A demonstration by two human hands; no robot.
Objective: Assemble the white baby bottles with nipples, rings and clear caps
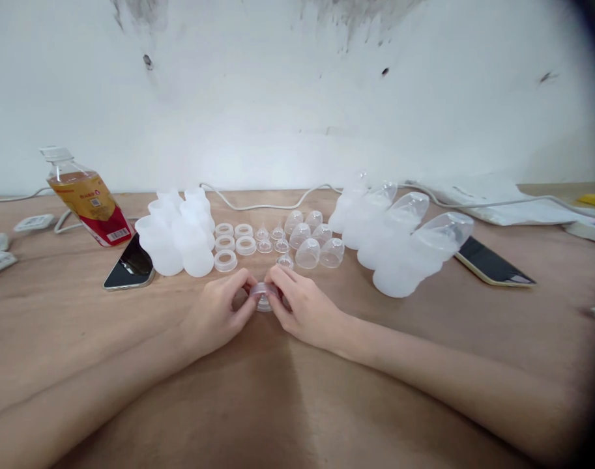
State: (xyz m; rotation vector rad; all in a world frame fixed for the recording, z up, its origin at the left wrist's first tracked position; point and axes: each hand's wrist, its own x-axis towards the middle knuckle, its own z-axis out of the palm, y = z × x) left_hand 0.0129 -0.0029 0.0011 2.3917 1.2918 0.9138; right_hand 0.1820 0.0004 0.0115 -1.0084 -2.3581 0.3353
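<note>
Both hands meet at the middle of the table over a clear bottle collar ring (263, 288). My left hand (223, 305) pinches its left side, and my right hand (307, 305) grips the right side. Directly under the ring sits a clear silicone bottle teat (264, 303), partly hidden by the fingers. Just beyond my hands stand several loose collar rings (225, 261) in two columns. Beside them are several teats (281, 245), one partly behind my right fingers, then several clear domed caps (307, 253).
White bottle bodies (197, 244) cluster at left; capped bottles (399, 267) stand at right. Phones (130, 266) lie beside both groups. A drink bottle (94, 202) stands at far left. A white cable (265, 207) runs along the wall toward a plastic bag (502, 202).
</note>
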